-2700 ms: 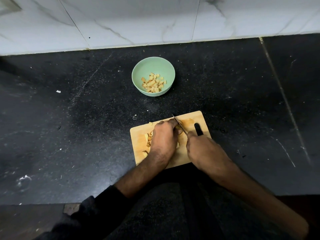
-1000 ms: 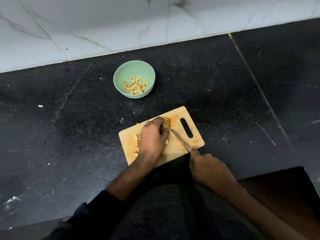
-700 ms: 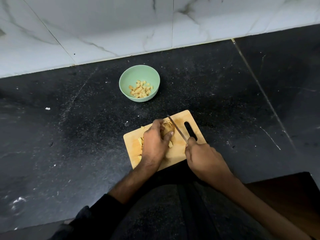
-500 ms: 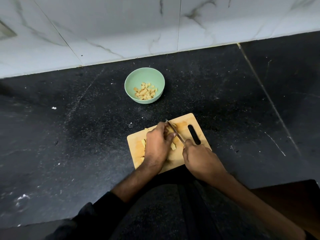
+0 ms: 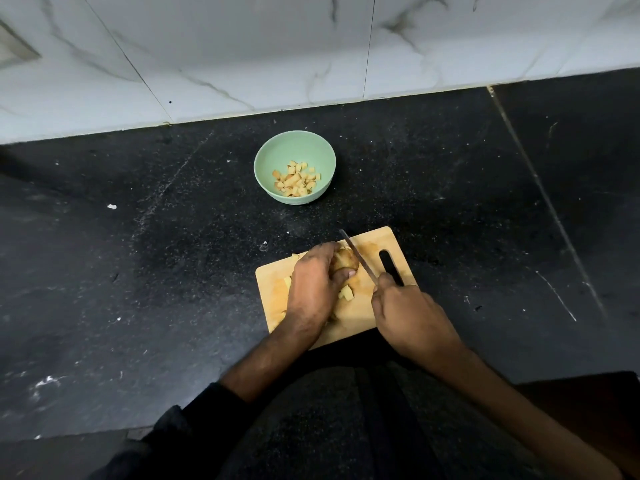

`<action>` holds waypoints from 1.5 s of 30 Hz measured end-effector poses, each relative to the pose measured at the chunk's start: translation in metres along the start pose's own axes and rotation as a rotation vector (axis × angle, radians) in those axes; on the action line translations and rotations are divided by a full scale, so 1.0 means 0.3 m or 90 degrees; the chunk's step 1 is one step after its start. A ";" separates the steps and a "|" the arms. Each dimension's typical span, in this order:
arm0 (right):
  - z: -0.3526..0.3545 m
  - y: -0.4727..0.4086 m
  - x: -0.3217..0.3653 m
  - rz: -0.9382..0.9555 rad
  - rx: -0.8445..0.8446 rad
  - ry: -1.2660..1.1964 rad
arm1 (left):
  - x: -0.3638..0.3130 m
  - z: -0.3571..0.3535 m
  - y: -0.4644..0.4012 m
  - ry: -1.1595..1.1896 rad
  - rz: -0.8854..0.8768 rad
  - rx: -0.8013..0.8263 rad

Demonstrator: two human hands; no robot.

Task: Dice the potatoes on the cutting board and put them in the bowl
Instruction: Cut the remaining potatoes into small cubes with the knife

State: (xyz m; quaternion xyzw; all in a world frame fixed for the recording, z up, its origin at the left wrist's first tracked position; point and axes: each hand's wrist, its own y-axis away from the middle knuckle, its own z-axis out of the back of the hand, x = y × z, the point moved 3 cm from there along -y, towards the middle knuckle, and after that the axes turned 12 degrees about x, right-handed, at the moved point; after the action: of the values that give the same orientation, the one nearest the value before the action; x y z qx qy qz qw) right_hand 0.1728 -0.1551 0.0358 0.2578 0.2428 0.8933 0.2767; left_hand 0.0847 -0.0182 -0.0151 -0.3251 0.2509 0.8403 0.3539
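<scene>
Pale potato (image 5: 344, 259) under left grip (image 5: 313, 289)

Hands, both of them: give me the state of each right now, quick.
Left hand: closed over the potato piece, pinning it to the cutting board.
Right hand: closed around the knife, blade against the potato piece.

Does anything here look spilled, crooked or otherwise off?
Nothing serious. The cutting board lies askew on the black counter, and a few pale specks dot the stone. The diced pieces stay on the board, the rest in the green bowl. The knife sits against the potato.
</scene>
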 end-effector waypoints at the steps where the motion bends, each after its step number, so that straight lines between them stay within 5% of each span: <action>1: 0.000 -0.002 -0.008 -0.011 0.001 -0.003 | 0.000 0.003 -0.004 -0.011 -0.010 0.012; 16: -0.030 0.001 -0.052 -0.047 -0.003 -0.077 | -0.016 0.106 -0.161 -0.398 -0.351 0.291; 30: -0.098 -0.032 -0.038 -0.033 0.033 -0.083 | -0.028 0.042 -0.076 -0.313 -0.170 0.212; 37: -0.097 -0.046 0.000 0.034 0.025 -0.065 | -0.032 0.021 -0.013 -0.229 0.012 0.098; 45: -0.091 -0.022 -0.022 -0.038 -0.005 -0.048 | -0.027 0.053 0.002 -0.305 -0.018 0.057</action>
State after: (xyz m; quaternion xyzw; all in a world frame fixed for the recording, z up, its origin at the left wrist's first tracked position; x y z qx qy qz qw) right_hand 0.1638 -0.1623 0.0093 0.2831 0.2365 0.8752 0.3129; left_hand 0.0826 -0.0116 0.0014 -0.1037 0.1918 0.8766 0.4290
